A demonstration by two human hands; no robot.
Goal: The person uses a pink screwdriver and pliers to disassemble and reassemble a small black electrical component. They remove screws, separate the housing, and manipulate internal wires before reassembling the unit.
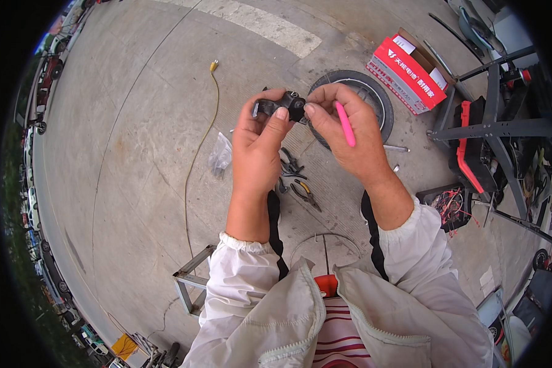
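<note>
Head view: black part point(294, 105) held up in midair between both hands; far side hidden by the fingers, finer detail too small to read. Left hand point(257, 138) clamps it, thumb on the near face. Right hand point(352, 129) has its thumb and fingertips together at the part's right edge; can't tell what they pinch there. Pink stick point(345, 124) is gripped among its fingers, upper end partly covered. Wheel point(383, 101) behind is partly blocked by the right hand. Parked vehicles at left, cut by the dark rim, are hard to make out. Surface: grey concrete floor point(141, 153), seamed, stained, painted white strip point(264, 27). On it: yellow cable point(193, 165), clear bag point(221, 153), pliers point(306, 195), red carton point(408, 73). Metal rack point(494, 129) at right.
</note>
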